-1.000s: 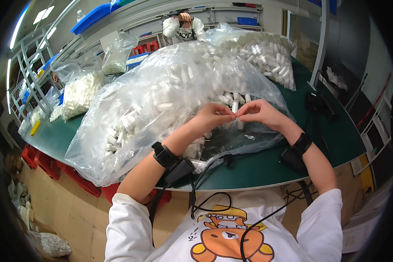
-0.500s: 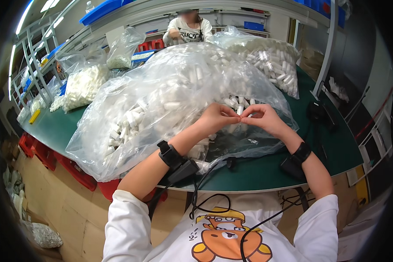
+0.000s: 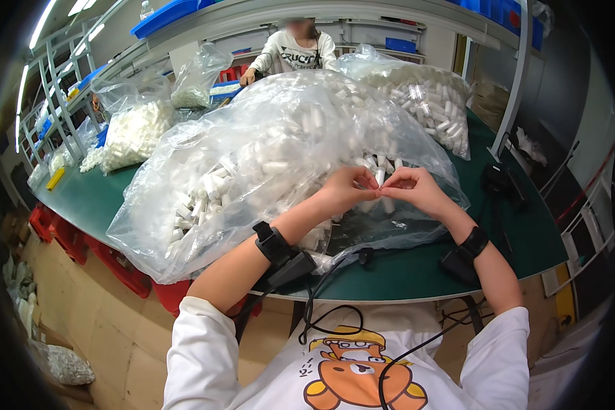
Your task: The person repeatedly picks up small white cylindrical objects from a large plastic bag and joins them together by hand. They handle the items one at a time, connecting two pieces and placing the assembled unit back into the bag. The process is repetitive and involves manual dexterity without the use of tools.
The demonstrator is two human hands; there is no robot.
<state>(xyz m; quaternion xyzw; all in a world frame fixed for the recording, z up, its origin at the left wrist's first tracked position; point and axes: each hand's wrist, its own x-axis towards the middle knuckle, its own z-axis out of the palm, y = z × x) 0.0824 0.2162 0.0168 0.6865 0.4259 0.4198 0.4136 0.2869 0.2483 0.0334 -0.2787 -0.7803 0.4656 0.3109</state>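
Over the near right part of a large clear plastic bag (image 3: 143, 225), my left hand (image 3: 350, 186) and my right hand (image 3: 417, 188) meet fingertip to fingertip. Both are closed in a pinch; whatever sits between the fingertips is too small to make out. Small white cylindrical pieces (image 3: 212, 188) fill the bag, and several show just behind my fingers. One white cylinder (image 3: 380, 176) appears between the hands; whether it is held or lies behind them I cannot tell. Each wrist wears a black strap with a box on it.
Another clear bag of white pieces (image 3: 447, 113) stands at the far right, and one more (image 3: 137, 133) at the left of the green table (image 3: 533, 239). A co-worker (image 3: 297, 51) sits across, one hand by a blue tray (image 3: 225, 89). Black cables (image 3: 335, 270) cross the near edge.
My hands stay pinched together over the bag with only a slight shift. Across the table, the co-worker's hand has moved from the chest down to the blue tray.
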